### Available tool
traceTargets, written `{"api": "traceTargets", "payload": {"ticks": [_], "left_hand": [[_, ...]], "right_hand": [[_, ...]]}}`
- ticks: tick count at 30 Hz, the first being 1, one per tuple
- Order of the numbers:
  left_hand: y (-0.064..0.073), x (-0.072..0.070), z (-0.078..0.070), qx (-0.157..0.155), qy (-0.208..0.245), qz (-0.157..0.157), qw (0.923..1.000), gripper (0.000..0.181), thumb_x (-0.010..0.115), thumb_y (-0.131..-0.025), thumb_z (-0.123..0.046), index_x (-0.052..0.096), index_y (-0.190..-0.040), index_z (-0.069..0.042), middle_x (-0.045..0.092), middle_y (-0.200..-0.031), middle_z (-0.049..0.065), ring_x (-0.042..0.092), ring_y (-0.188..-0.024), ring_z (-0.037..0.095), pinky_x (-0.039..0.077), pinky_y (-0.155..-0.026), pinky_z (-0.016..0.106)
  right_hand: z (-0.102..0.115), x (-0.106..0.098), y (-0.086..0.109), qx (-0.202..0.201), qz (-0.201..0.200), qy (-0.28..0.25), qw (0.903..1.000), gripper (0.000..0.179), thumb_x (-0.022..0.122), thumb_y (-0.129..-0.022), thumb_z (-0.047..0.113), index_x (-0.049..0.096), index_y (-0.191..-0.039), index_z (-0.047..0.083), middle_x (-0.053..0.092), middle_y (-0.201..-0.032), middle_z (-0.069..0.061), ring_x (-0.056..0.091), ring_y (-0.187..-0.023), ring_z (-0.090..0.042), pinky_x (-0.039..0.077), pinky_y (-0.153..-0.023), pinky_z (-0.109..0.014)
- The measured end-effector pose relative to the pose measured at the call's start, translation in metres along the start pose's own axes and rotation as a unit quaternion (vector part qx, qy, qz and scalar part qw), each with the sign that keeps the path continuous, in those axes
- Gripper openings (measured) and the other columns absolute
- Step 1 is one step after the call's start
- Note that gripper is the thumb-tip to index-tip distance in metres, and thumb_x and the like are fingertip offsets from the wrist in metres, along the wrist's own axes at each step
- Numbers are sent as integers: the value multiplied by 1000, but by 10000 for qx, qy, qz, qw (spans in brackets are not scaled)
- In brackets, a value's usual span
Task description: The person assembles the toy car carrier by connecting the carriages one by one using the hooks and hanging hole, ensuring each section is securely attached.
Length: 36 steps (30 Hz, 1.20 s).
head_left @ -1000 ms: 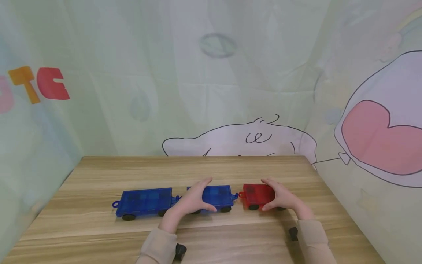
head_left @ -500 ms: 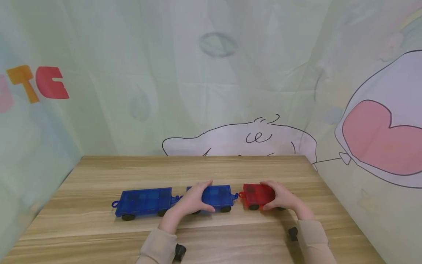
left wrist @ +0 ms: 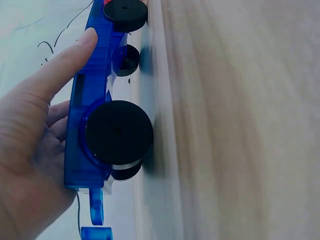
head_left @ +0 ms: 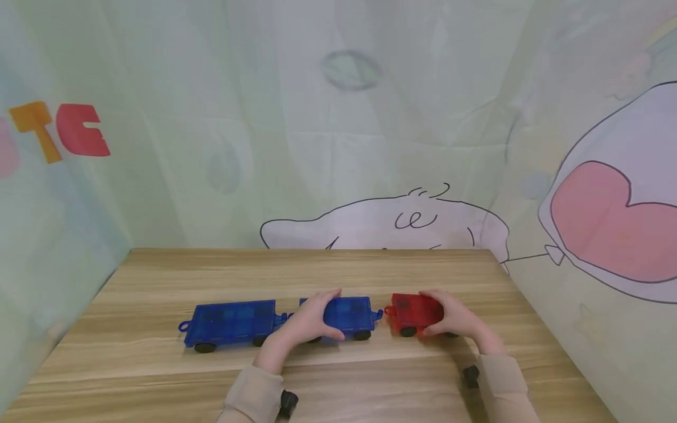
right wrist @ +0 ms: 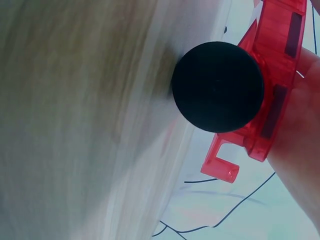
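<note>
Three toy train cars with black wheels stand in a row on the table [head_left: 338,388]. My left hand [head_left: 309,320] grips the middle blue train car [head_left: 349,314], its thumb along the near side in the left wrist view. Around the right end of the red train car [head_left: 415,311] my right hand [head_left: 457,317] holds on, the palm covering that end; in the right wrist view a red hook [right wrist: 222,167] sticks out there. The red car's ring [head_left: 389,311] lies right beside the middle car's blue hook [head_left: 378,315]; I cannot tell whether they touch.
The longer blue train car [head_left: 233,323] stands at the left, its ring [head_left: 183,326] pointing outward and its hook [head_left: 281,320] close to the middle car. A printed curtain [head_left: 338,147] rises behind the table's back edge and along both sides.
Fingers and thumbs of both hands have drawn in slightly onto the middle blue car and the red car. The cars stay nearly in place.
</note>
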<state>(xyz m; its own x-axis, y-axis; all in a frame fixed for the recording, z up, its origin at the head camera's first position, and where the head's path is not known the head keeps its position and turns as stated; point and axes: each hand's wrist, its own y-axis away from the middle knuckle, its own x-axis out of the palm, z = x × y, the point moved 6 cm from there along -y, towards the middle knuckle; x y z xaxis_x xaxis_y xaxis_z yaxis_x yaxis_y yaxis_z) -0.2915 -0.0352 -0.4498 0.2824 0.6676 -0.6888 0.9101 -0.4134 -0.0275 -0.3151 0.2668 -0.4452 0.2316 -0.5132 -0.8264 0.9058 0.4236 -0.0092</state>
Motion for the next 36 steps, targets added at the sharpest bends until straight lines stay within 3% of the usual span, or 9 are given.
{"api": "traceTargets", "payload": {"ticks": [36], "left_hand": [[0, 2, -9, 65, 14, 80, 9999, 90, 86, -75, -28, 39, -147, -2, 47, -148, 18, 41, -138, 39, 35, -112, 58]], "right_hand": [[4, 1, 3, -28, 24, -100, 9999, 85, 86, -68, 29, 49, -139, 0, 52, -136, -24, 51, -119, -37, 45, -97, -53]]}}
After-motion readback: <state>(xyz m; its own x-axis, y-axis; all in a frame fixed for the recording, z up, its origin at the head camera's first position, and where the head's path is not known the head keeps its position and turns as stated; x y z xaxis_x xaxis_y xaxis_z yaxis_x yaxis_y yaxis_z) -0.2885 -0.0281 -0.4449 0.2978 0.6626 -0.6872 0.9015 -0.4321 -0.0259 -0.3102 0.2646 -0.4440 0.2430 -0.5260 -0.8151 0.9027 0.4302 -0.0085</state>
